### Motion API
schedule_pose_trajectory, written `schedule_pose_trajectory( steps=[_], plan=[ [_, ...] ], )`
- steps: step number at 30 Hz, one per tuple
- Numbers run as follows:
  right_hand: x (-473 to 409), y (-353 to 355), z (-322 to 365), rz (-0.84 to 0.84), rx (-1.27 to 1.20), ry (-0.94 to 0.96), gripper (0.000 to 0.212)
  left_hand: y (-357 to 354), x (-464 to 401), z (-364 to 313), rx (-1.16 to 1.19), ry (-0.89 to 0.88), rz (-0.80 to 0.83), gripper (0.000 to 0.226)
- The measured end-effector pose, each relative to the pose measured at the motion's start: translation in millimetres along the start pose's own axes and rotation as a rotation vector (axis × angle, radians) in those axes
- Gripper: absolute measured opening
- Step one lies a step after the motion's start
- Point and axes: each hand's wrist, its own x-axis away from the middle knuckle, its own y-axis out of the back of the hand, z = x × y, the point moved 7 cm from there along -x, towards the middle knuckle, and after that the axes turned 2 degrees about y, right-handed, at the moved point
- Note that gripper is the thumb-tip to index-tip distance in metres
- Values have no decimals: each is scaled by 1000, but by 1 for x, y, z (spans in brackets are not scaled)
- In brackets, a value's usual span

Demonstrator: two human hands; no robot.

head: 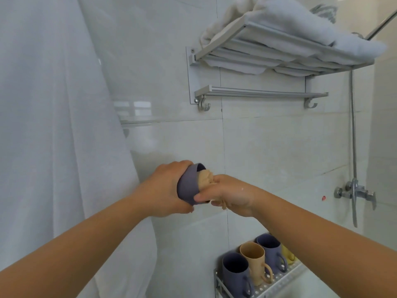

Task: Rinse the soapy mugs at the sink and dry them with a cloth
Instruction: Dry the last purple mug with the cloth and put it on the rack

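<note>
Head view. Nearest, two bare forearms reaching up and forward from the bottom corners, meeting mid-frame against white wall tile. Left hand (165, 190) wrapped round the body of a grey-purple mug (189, 183), fingers curled over its far side, thumb underneath; mug tipped on its side with the mouth turned up and right. Right hand (229, 195) clutching a beige cloth (206, 178), the wad pushed into the mug's mouth, a loose end hanging below the palm, thumb lying along the mug's lower edge. Droplets visible on the right wrist.

Low right, beneath the right forearm, a perforated metal rack (277, 284) fixed to the wall, carrying four upright mugs in a row: a grey-purple one (235, 273) closest, a beige one (254, 262) just beside it, another grey-purple one (269, 251) behind that, and a yellow one (287, 255) mostly hidden at the far end.

Upper right, a metal towel shelf (257, 92) with a rail and two hooks below, folded white towels (300, 24) stacked on top. Far right, a shower mixer valve (354, 191) with a metal hose (353, 125) running up. Left side filled by a white curtain (53, 125).
</note>
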Motion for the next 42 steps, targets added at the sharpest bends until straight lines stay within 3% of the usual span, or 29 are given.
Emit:
schedule_pose_trajectory(
  steps=[4,6,10,13,15,17,20,24,26,28,31,36,39,42],
  plan=[
    [8,18,-5,-169,-244,7,36,-4,7,2,121,85,-98,69],
    [13,27,-6,-274,-407,27,21,-17,12,7,321,186,-96,73],
    [28,59,-10,-601,-678,74,15,-51,12,20,814,351,-75,73],
    [48,91,-7,-805,-539,117,34,-72,5,12,1057,355,26,75],
    [64,110,-8,-921,-361,123,41,-85,-1,4,1145,340,94,64],
    [78,121,-13,-1001,-255,145,40,-102,-9,-1,1224,371,128,78],
    [86,131,-34,-971,-140,66,18,-133,-25,-15,1365,402,191,103],
    [92,140,-75,-819,-143,-158,26,-171,-41,-66,1490,362,372,43],
    [105,155,-96,-829,-168,-219,28,-193,-49,-93,1579,391,452,35],
    [118,175,-117,-860,-225,-255,33,-218,-63,-111,1560,429,474,23],
    [130,211,-150,-876,-241,-294,35,-258,-93,-127,1237,359,487,15],
    [116,267,-206,-832,-216,-256,21,-316,-154,-150,1073,333,384,35],
    [103,305,-247,-820,-146,-270,16,-363,-194,-148,951,337,362,84],
    [88,337,-292,-806,-126,-305,12,-403,-223,-144,837,326,356,72]
  ],
)
